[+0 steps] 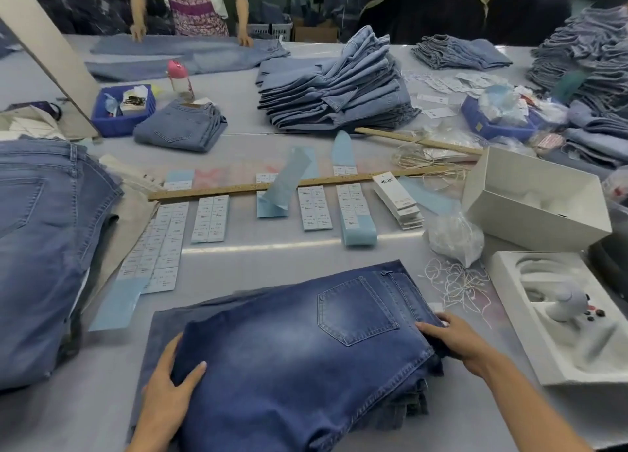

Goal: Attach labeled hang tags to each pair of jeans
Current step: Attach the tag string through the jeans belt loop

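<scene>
Grey worktable [238, 258] strewn with sticker sheets. Lower centre: folded dark-blue denim jeans [299, 349], gripped at left edge by left hand [170, 383], at waistband side by right hand [452, 339]. Best squared flat, waistband toward white hang tags [397, 200], centre right.

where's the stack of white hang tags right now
In the head view the white hang tags lie right of centre on the table, under the right end of the wooden ruler, just left of the open white box.
</scene>
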